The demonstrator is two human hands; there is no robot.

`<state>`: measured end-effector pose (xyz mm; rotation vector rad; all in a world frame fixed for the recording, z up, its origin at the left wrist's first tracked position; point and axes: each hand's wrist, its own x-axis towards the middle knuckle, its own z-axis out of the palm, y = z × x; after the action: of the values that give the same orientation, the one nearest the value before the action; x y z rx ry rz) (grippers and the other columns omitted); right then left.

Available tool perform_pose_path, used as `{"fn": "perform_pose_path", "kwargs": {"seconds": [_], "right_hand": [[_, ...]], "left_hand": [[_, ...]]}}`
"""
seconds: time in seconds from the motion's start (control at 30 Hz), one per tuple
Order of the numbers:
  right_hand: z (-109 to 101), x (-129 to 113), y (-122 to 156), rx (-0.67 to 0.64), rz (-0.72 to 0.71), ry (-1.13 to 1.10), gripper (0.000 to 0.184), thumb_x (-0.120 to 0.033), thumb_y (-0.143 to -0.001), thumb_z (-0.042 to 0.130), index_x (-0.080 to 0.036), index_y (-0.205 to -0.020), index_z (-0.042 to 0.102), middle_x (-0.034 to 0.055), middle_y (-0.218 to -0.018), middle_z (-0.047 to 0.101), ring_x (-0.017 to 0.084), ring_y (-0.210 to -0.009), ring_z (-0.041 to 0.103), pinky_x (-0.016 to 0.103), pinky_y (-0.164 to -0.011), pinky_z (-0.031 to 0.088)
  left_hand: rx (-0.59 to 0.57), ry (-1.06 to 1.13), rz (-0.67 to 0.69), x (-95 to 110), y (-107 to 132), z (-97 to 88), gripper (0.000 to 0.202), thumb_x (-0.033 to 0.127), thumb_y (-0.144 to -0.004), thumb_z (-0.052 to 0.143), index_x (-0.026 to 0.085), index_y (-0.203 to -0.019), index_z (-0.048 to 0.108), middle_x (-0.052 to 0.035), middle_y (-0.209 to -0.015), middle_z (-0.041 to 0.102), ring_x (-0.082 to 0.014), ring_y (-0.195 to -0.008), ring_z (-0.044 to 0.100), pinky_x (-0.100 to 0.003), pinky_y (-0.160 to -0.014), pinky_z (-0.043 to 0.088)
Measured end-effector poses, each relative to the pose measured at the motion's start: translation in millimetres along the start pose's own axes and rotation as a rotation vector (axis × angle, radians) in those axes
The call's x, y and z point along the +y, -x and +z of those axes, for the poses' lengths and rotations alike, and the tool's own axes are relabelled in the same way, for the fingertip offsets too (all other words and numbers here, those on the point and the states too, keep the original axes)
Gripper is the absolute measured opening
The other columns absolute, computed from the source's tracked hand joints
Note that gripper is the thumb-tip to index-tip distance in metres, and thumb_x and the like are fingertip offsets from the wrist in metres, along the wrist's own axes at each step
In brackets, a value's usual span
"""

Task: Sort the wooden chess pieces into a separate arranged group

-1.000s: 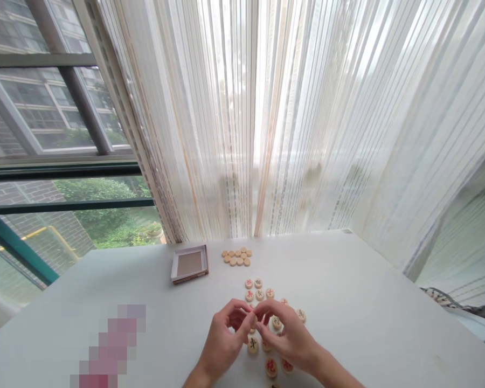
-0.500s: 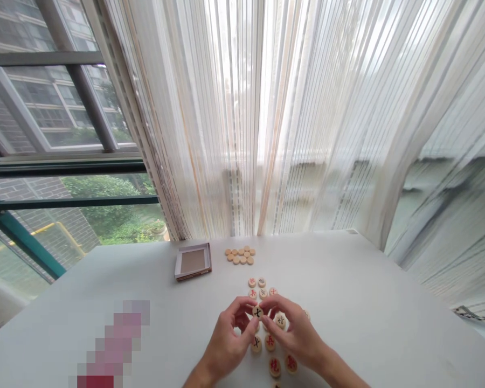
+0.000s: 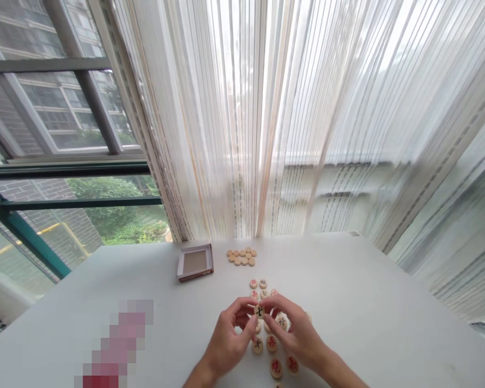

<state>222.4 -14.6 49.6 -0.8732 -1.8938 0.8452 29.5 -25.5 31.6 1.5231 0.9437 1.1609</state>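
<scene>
Between the fingertips of both hands is a round wooden Chinese chess piece (image 3: 259,311) with a black character, its face turned toward me. My left hand (image 3: 235,333) pinches it from the left, thumb below and fingers above. From the right, my right hand (image 3: 293,330) grips its other edge. Under and around the hands lie several face-up pieces, among them a black-marked piece (image 3: 257,345), a red-marked piece (image 3: 271,343) and two lower red pieces, one of them a cannon piece (image 3: 276,368). Some pieces are partly hidden by my right hand.
A cluster of blank-side-up pieces (image 3: 242,256) lies at the back of the white table (image 3: 367,302). Left of it is a shallow open box (image 3: 195,262). Sheer curtains (image 3: 246,118) hang along the far edge. A pixelated patch (image 3: 119,345) covers something at the left.
The camera view has shifted slightly, so the table and pieces sit a little further right. Both hands keep the same pinch on the chess piece.
</scene>
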Motion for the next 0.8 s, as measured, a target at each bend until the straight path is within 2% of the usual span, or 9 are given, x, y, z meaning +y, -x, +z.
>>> {"fn": "perform_pose_path", "kwargs": {"seconds": [0.17,0.3,0.4,0.57,0.8], "right_hand": [[1.4,-1.1,0.2,0.004,-0.004,0.007,0.014,-0.028,-0.095,0.06,-0.023,-0.106,0.066,0.005,-0.097,0.071,0.02,-0.085,0.066,0.033,-0.081,0.055],[5.2,-1.3,-0.2,-0.008,0.0,-0.007,0.012,-0.029,-0.094,0.061,-0.024,-0.103,0.067,0.0037,-0.096,0.071,0.019,-0.085,0.066,0.032,-0.08,0.055],[6.0,-0.7,-1.9,-0.001,0.011,-0.044,0.012,-0.03,-0.095,0.06,-0.023,-0.103,0.067,0.0039,-0.096,0.071,0.018,-0.084,0.066,0.031,-0.078,0.056],[1.5,-0.9,-2.7,0.015,0.02,-0.071,0.015,-0.031,-0.096,0.059,-0.021,-0.106,0.066,0.0052,-0.098,0.071,0.019,-0.086,0.066,0.031,-0.079,0.055],[-3.7,-1.2,0.0,-0.019,0.017,-0.041,0.017,-0.03,-0.098,0.057,-0.022,-0.111,0.065,0.0061,-0.102,0.07,0.019,-0.088,0.066,0.032,-0.082,0.053]], "left_hand": [[0.056,-0.022,0.021,2.3,-1.5,5.1,0.032,0.044,-0.092,0.064,0.016,-0.108,0.066,-0.0067,-0.084,0.072,-0.0162,-0.068,0.066,-0.023,-0.059,0.055],[0.125,-0.06,0.044,2.5,-2.3,7.3,0.029,0.044,-0.094,0.062,0.016,-0.092,0.067,-0.0036,-0.074,0.07,-0.0137,-0.059,0.064,-0.022,-0.059,0.053],[0.096,-0.044,0.047,2.3,-2.3,6.8,0.028,0.044,-0.095,0.061,0.017,-0.098,0.066,-0.0033,-0.076,0.07,-0.0142,-0.061,0.065,-0.023,-0.062,0.055],[0.026,-0.088,0.091,5.7,0.7,4.3,0.031,0.037,-0.093,0.064,0.018,-0.117,0.061,-0.0082,-0.095,0.073,-0.0169,-0.072,0.069,-0.027,-0.07,0.057],[0.012,-0.119,0.077,9.1,2.3,2.3,0.029,0.036,-0.094,0.063,0.019,-0.117,0.062,-0.0062,-0.087,0.073,-0.0157,-0.069,0.067,-0.025,-0.066,0.057]]}}
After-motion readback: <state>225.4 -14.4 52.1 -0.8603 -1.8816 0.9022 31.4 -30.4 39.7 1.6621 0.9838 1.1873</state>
